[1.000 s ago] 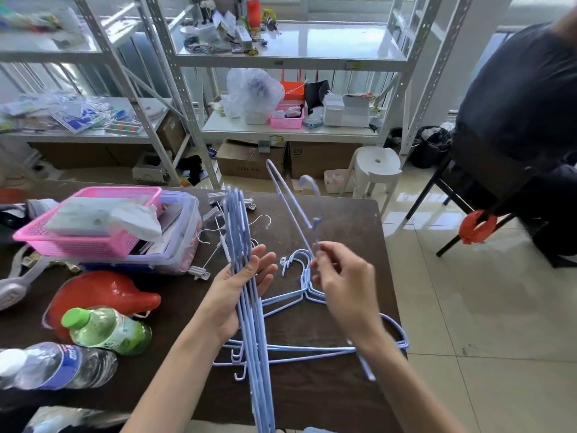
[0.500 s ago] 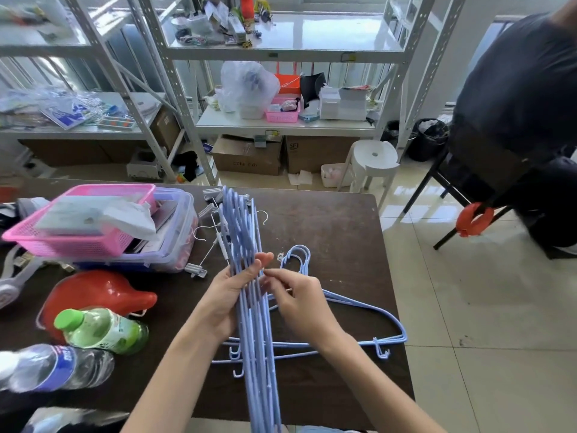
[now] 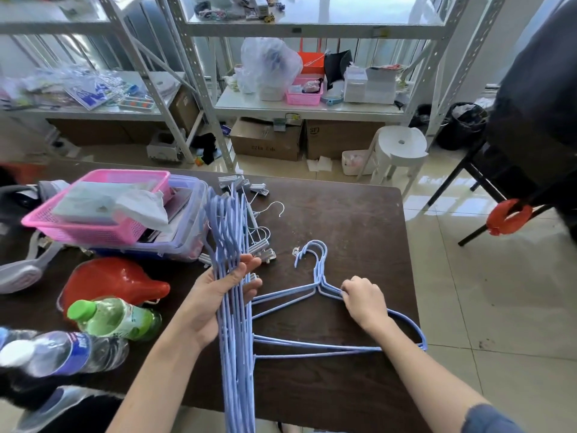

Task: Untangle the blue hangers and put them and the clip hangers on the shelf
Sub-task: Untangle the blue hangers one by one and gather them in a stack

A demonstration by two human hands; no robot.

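My left hand (image 3: 218,295) grips a stacked bundle of blue hangers (image 3: 235,339) held edge-on, its hooks pointing away from me. More blue hangers (image 3: 315,273) lie flat and overlapped on the dark brown table (image 3: 349,220). My right hand (image 3: 362,300) is closed on their shoulder wires just below the hooks. Clip hangers (image 3: 259,248) with grey clips and white wire hooks lie on the table behind the bundle. A white metal shelf (image 3: 306,107) stands beyond the table.
A pink basket (image 3: 93,232) sits in a clear bin at left, with a red dish (image 3: 112,282), a green bottle (image 3: 115,318) and a water bottle (image 3: 62,351) nearby. A white stool (image 3: 399,148), boxes and a seated person (image 3: 537,98) are beyond.
My right hand added its lifted hanger to the bundle in my left hand, then moved right and down onto the flat hangers on the table. The camera tilted lower.
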